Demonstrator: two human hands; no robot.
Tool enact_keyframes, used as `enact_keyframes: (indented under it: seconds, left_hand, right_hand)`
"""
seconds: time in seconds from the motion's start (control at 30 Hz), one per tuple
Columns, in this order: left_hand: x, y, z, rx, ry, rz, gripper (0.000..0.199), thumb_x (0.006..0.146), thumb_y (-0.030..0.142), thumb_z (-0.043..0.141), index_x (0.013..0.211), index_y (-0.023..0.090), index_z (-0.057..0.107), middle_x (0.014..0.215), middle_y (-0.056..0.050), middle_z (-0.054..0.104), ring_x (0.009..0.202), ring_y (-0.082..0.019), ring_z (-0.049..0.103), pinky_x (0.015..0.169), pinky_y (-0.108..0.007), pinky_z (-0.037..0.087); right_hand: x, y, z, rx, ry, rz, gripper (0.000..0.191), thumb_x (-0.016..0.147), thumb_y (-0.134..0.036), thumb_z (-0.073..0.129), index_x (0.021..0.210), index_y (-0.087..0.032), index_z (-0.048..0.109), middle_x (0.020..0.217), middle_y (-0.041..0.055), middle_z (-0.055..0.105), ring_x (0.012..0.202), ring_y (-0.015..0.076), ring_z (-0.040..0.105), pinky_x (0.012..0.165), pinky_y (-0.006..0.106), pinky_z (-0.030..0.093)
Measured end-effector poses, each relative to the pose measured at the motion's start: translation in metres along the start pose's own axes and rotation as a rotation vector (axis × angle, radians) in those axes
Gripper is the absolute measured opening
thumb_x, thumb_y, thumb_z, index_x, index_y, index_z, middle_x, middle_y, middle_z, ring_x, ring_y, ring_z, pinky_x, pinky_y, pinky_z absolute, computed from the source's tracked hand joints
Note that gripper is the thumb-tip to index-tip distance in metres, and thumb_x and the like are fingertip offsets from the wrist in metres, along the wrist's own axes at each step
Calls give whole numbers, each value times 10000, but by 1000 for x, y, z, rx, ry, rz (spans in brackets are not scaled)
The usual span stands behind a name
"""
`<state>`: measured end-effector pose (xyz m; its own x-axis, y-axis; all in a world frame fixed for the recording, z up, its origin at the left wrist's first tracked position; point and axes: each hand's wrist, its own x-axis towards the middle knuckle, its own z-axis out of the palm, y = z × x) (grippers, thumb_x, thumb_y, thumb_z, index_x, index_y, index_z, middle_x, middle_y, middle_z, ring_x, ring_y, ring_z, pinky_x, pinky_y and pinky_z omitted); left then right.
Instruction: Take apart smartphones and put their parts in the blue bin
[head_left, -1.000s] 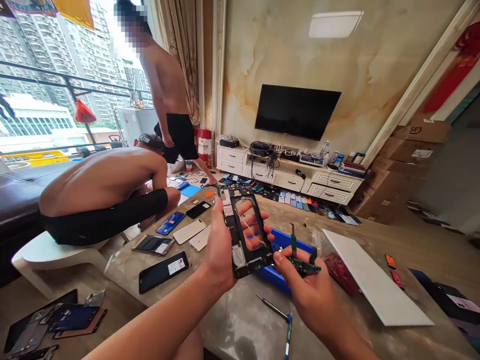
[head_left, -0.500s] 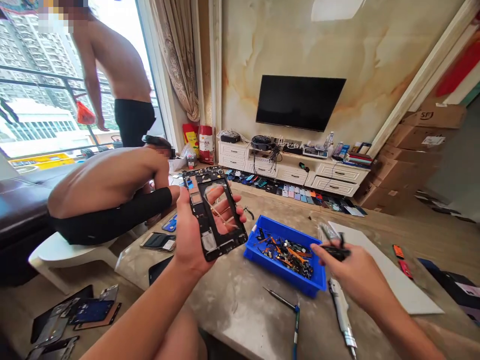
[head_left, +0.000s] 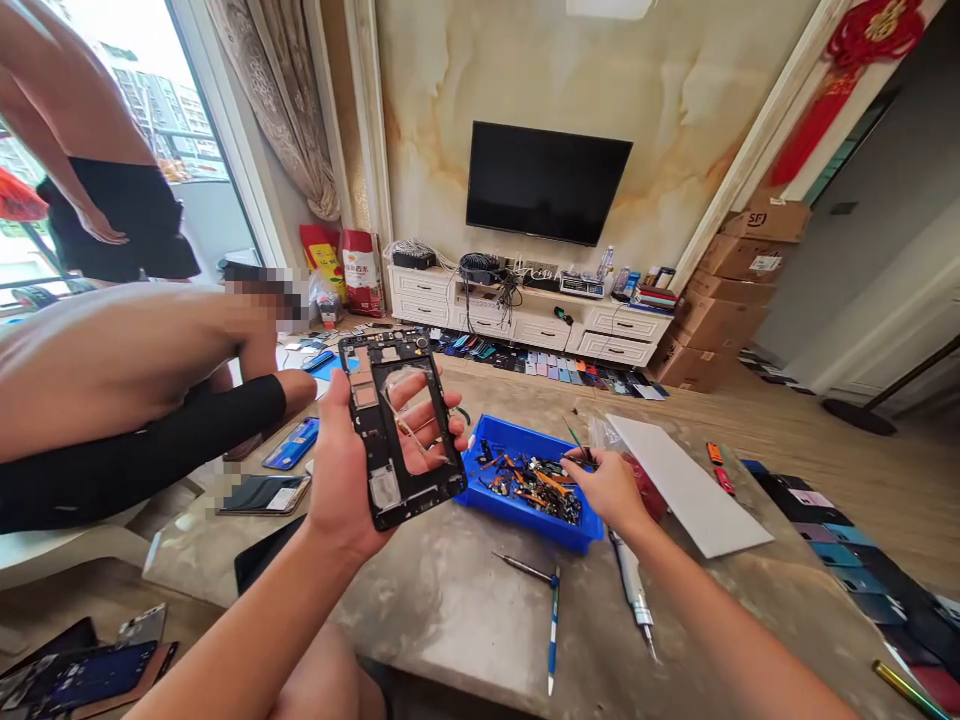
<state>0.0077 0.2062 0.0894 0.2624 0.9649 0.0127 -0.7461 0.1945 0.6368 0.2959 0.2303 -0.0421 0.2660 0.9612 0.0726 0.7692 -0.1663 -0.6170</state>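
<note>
From the head camera, the left hand (head_left: 346,470) grips a black phone midframe (head_left: 364,420) upright in front of the body, thumb along its left edge and fingers curled behind its hollow window. The right hand (head_left: 611,490) reaches just over a corner of a blue parts bin (head_left: 540,530) heaped with small phone parts, its fingers drawn together; whether they pinch anything is too small to tell. A precision screwdriver (head_left: 525,569), a blue-handled screwdriver (head_left: 553,630) and an electric screwdriver (head_left: 631,585) lie on the marble-patterned table (head_left: 442,625) below the bin, and a white board (head_left: 686,485) lies beside it.
</note>
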Motion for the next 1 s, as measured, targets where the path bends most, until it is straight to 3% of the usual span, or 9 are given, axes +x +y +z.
enact_keyframes:
  seconds: [0.17,0.37,0.5,0.63,0.8,1.0]
  left_hand:
    - [5,-2,-2,-7,26,9,629,986,627,278,1216,114,558,1014,-172,701,778,-249,691,737,-448,606]
    - [5,-5,2,15,37,-5,603,992,613,273,1212,119,540,1010,-168,697,788,-242,691,752,-440,610]
    - [7,-6,0,34,25,-1,600,987,617,273,1161,113,548,1005,-188,685,792,-262,689,746,-451,603]
    - [10,-8,-6,11,34,-6,615,966,640,332,1207,113,538,1042,-200,678,789,-263,690,732,-439,599]
    - [10,-11,-6,-4,-30,-26,621,974,623,327,1217,96,548,1067,-215,672,786,-261,689,728,-422,591]
    - [6,-17,-3,-47,-117,-122,566,967,619,378,1169,122,555,1104,-193,672,816,-257,686,768,-418,578]
  right_hand:
    - [10,2,1,-8,-31,16,224,952,-351,638,1055,-153,666,1079,59,682,989,202,658,895,419,544]
    - [17,-1,-10,224,-77,78,218,923,-350,668,990,-143,646,870,9,644,717,133,606,687,304,524]
    - [-5,-34,-28,598,-81,-54,256,865,-405,668,921,-155,663,761,-16,579,577,86,447,555,235,375]
    - [-38,-72,-40,974,-142,-129,355,861,-499,531,691,-190,578,579,-49,403,492,89,281,464,243,230]
    - [-68,-99,-49,1250,-223,-204,306,818,-396,601,596,-196,538,567,-44,366,515,99,277,469,244,246]
    - [-83,-105,-51,1430,-348,-320,310,883,-325,587,616,-177,639,570,-23,407,545,112,315,498,266,244]
